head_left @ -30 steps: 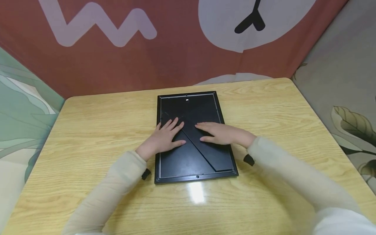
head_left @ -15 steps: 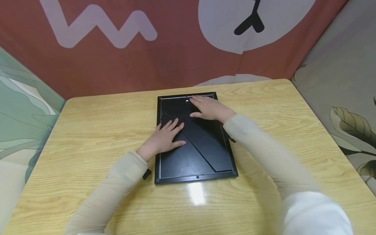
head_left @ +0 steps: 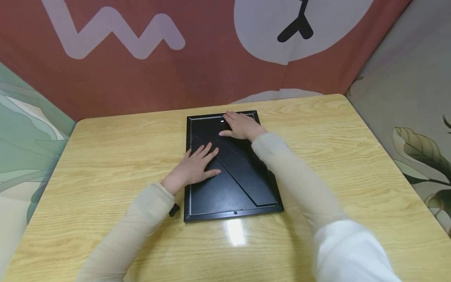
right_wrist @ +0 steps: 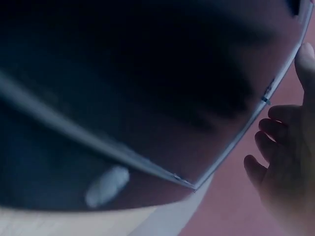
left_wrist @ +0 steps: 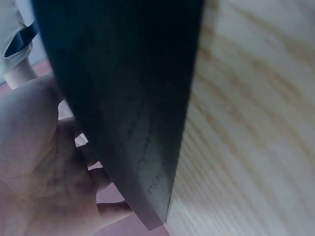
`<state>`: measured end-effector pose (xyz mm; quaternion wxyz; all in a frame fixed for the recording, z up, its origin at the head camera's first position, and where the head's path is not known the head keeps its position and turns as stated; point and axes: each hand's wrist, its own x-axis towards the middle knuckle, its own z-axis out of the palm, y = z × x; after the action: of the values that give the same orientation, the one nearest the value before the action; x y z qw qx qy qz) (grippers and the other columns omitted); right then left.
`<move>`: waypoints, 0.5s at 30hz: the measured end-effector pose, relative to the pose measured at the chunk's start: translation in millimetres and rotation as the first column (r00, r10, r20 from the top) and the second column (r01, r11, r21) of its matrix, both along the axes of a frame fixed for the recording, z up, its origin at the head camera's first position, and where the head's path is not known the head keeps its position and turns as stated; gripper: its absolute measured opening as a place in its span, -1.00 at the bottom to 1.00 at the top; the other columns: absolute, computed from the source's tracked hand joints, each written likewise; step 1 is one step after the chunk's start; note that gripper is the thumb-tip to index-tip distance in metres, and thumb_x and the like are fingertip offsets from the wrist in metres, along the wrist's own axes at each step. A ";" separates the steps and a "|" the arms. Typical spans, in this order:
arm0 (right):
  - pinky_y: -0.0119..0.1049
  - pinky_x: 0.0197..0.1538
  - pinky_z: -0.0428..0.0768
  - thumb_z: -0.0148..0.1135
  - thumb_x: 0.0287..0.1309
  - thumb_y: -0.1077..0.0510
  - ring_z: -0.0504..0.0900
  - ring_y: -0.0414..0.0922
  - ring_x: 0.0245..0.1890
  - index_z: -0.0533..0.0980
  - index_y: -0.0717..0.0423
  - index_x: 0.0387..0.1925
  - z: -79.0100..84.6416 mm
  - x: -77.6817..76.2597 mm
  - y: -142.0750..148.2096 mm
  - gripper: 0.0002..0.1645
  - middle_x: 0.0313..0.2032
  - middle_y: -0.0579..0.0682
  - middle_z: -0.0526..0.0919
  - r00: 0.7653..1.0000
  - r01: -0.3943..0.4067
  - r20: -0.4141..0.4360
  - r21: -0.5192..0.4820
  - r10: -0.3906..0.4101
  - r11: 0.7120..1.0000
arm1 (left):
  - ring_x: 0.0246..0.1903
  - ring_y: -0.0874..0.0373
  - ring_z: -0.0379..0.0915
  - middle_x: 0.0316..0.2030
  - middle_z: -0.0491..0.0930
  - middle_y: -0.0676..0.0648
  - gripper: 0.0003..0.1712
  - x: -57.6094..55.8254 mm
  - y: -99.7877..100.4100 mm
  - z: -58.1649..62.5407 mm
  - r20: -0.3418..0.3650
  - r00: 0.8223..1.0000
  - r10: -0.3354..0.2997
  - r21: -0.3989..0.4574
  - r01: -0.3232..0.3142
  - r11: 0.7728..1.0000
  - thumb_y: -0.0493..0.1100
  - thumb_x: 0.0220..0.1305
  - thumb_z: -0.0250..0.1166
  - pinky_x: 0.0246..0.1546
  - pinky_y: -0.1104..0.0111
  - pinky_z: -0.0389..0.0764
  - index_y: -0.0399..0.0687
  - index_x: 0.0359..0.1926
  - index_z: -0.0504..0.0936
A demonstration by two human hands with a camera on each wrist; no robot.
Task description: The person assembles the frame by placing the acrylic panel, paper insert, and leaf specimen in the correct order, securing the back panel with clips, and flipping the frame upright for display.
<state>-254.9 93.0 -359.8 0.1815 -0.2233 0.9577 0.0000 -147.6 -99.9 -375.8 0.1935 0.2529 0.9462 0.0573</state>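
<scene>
A black picture frame [head_left: 211,199] lies face down on the table, its back panel and slanted easel leg [head_left: 246,178] showing. Spread across the left part of the panel is my left hand [head_left: 192,167], fingers straight and thumb pointing right. My right hand [head_left: 241,126] lies over the top right of the back, fingertips by a small shiny tab [head_left: 222,121] near the upper edge. In the left wrist view, the frame's thick side edge [left_wrist: 123,98] stands beside the left palm [left_wrist: 34,167]. The right wrist view has the right hand's fingers [right_wrist: 253,169] extended near the frame's border.
A wood-grain table [head_left: 116,156] carries the frame. Behind it hangs a red cloth [head_left: 148,86] with white shapes; patterned cloths [head_left: 28,152] stand at both sides. A small black piece [head_left: 174,210] sits beneath the left wrist.
My right hand has moved up the back, from its right middle to near the top edge, and slightly left. The left hand and the frame stay in place.
</scene>
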 end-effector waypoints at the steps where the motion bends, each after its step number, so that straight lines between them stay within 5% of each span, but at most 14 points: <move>1: -0.07 0.56 -0.08 -0.23 0.32 -0.41 -0.19 -0.02 0.54 -0.17 0.11 0.50 -1.0 -0.7 -0.5 -0.01 0.53 0.06 -0.17 1.000 0.005 0.002 0.001 -0.005 1.000 | 0.51 -0.11 -0.26 0.53 -0.21 -0.10 -0.12 0.1 0.0 -0.2 0.001 1.000 0.001 0.002 -0.001 1.000 0.35 0.33 -0.03 0.45 -0.21 -0.13 0.12 0.51 -0.07; 15: -0.08 0.57 -0.12 -0.29 0.33 -0.42 -0.22 -0.02 0.54 -0.22 0.10 0.50 -3.4 -10.6 1.8 -0.01 0.53 0.07 -0.20 1.000 0.023 0.011 -0.009 -0.023 1.000 | 0.51 -0.11 -0.27 0.53 -0.22 -0.10 -0.12 -0.4 4.5 1.7 0.002 1.000 -0.011 0.010 0.011 1.000 0.34 0.34 -0.02 0.45 -0.21 -0.14 0.12 0.51 -0.07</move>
<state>-265.5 94.7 -363.2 0.1857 -0.2133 0.9592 -0.0075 -148.1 -95.4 -374.1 0.1933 0.2590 0.9444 0.0610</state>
